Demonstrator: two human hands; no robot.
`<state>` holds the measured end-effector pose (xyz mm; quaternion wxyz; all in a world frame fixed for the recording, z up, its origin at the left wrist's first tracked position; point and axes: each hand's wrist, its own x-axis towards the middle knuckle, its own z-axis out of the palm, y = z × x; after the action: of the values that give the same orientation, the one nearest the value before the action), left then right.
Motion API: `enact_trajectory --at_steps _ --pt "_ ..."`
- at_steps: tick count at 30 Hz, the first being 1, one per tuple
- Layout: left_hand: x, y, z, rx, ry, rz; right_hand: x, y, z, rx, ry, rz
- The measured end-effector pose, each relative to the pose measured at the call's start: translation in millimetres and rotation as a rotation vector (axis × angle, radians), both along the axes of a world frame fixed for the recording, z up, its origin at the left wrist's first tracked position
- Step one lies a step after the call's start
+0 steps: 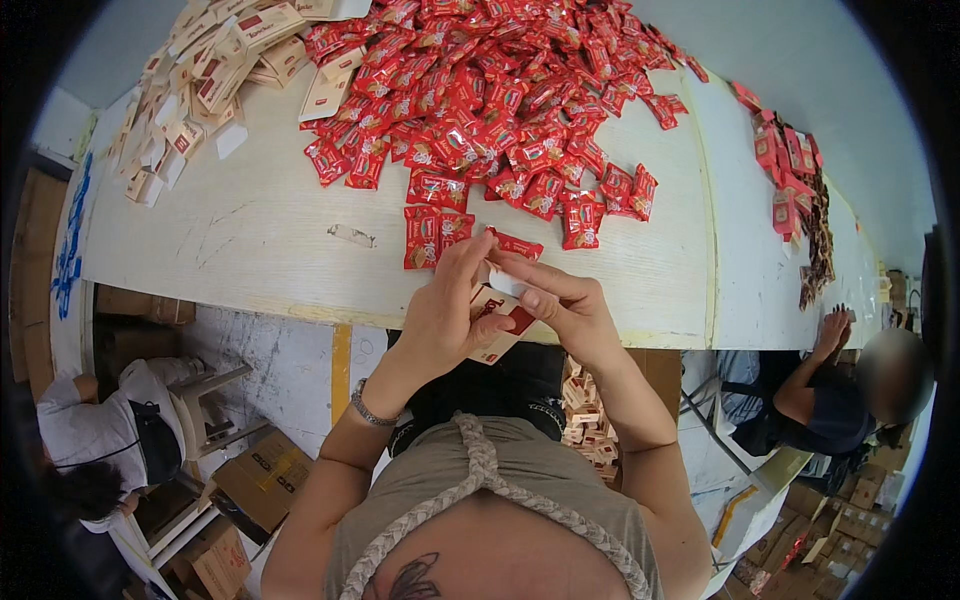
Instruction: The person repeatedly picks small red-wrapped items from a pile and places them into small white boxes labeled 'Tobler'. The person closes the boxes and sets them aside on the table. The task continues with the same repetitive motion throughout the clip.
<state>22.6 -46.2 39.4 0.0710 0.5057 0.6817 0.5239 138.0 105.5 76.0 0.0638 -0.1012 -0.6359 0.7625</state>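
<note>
Between my hands, just over the table's front edge, is a small cream cardboard box [491, 304] with a dark red panel and a white end flap [505, 281] standing out. My left hand [448, 304] grips the box from its left side, thumb across its printed face. On the right, my right hand [566, 300] has its thumb and fingers at the flap end. Whether anything is inside the box cannot be seen. Right beyond my fingers lie red foil wafer packets [422, 237], and one more packet [517, 244] is partly covered by my right hand.
A large heap of red wafer packets [480, 97] covers the table's far middle. Cream boxes [217, 75] are piled at far left. Pink boxes [784, 172] lie far right. Below, a carton [583, 420] holds finished-looking cream boxes. Co-workers [825, 405] [105, 435] sit either side.
</note>
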Motion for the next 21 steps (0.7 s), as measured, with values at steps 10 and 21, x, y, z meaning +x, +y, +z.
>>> enact_trajectory --at_steps 10,21 --pt "8 1 -4 0.041 0.188 0.015 3 0 1 0.156 0.032 -0.055" --pt "9 3 -14 0.067 0.067 0.12 8 -7 -5 0.288 0.149 0.01"
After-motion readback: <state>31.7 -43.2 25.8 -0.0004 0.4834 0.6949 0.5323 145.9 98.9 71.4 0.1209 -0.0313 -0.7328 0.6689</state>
